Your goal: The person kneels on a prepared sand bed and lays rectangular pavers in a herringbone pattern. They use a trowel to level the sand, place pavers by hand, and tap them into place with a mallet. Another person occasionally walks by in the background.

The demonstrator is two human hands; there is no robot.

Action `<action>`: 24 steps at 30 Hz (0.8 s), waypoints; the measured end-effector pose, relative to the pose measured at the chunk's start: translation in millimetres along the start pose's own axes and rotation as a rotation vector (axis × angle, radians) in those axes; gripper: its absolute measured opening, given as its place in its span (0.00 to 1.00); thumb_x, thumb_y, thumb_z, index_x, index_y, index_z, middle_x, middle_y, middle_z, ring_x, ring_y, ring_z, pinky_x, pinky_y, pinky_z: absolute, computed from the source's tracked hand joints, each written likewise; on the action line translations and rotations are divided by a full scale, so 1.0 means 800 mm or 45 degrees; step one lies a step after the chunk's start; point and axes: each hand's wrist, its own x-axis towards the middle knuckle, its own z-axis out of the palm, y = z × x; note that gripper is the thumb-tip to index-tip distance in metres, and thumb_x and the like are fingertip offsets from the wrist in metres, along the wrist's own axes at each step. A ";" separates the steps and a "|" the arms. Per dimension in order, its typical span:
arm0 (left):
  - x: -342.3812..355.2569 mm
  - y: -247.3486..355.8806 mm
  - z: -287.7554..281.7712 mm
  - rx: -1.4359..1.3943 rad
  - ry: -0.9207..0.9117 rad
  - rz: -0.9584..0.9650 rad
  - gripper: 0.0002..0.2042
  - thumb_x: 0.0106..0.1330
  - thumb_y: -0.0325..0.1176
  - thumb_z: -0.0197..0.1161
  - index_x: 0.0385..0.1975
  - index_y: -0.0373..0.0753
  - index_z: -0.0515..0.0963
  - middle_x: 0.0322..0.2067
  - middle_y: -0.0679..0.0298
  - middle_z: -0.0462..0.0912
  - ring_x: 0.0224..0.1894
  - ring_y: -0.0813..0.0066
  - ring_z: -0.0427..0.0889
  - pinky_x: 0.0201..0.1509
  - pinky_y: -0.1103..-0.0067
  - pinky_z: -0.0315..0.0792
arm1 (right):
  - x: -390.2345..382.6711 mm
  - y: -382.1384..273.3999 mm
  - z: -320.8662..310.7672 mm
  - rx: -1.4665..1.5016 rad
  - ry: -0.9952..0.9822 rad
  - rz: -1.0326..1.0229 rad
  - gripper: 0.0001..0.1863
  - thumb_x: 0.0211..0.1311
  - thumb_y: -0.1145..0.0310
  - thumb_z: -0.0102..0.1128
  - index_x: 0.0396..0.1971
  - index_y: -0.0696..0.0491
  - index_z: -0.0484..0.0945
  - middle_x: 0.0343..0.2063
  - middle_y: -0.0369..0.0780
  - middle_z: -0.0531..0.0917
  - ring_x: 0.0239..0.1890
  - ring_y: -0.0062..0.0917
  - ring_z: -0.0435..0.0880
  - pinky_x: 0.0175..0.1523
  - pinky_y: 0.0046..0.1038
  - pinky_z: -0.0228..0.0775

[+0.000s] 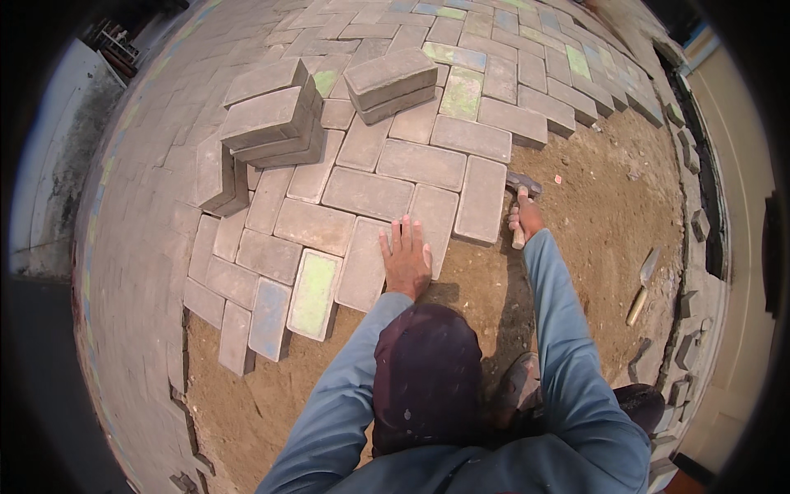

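My left hand [406, 259] lies with fingers spread on a grey paving block [366, 284] in the herringbone surface. My right hand [525, 212] grips a hammer [524, 183] by its wooden handle, with the head close beside the edge of another laid block [481, 198]. Bare sand [605, 193] borders the blocks there. A few blocks near my left hand carry pale green [314, 292] or blue [270, 317] paint. A trowel [642, 286] with a light handle lies on the sand to the right.
Stacks of loose blocks [271, 123] [391, 81] stand on the laid paving at upper left and centre. A broken concrete edge with a dark gap [704, 239] runs along the right, beside a beige panel [732, 165]. A stained white wall [41, 198] bounds the far left.
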 end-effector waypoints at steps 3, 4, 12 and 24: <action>-0.001 -0.004 -0.005 0.040 0.040 0.024 0.28 0.76 0.43 0.49 0.72 0.39 0.62 0.75 0.52 0.57 0.79 0.52 0.50 0.80 0.49 0.38 | -0.013 -0.015 -0.019 -0.182 -0.002 -0.031 0.17 0.78 0.48 0.46 0.37 0.47 0.65 0.20 0.31 0.67 0.15 0.16 0.64 0.17 0.24 0.59; 0.003 -0.011 -0.013 -0.020 -0.016 0.069 0.27 0.76 0.44 0.49 0.72 0.40 0.64 0.75 0.52 0.58 0.78 0.52 0.51 0.79 0.49 0.38 | -0.025 -0.017 -0.035 -0.207 0.003 -0.055 0.18 0.78 0.47 0.46 0.37 0.47 0.66 0.20 0.31 0.68 0.15 0.16 0.65 0.17 0.24 0.60; -0.003 -0.208 -0.054 0.321 0.167 -0.744 0.30 0.78 0.48 0.46 0.72 0.35 0.61 0.74 0.43 0.55 0.78 0.45 0.48 0.78 0.47 0.38 | -0.106 0.011 -0.323 -0.557 0.577 -0.158 0.27 0.73 0.33 0.46 0.36 0.45 0.70 0.19 0.30 0.70 0.14 0.16 0.67 0.16 0.25 0.62; 0.024 -0.218 -0.078 0.357 -0.087 -0.992 0.34 0.79 0.54 0.36 0.77 0.39 0.50 0.78 0.43 0.43 0.80 0.48 0.40 0.80 0.50 0.32 | -0.078 -0.125 0.298 -1.623 -0.307 -1.813 0.40 0.63 0.43 0.65 0.66 0.55 0.68 0.57 0.50 0.72 0.66 0.51 0.70 0.67 0.48 0.66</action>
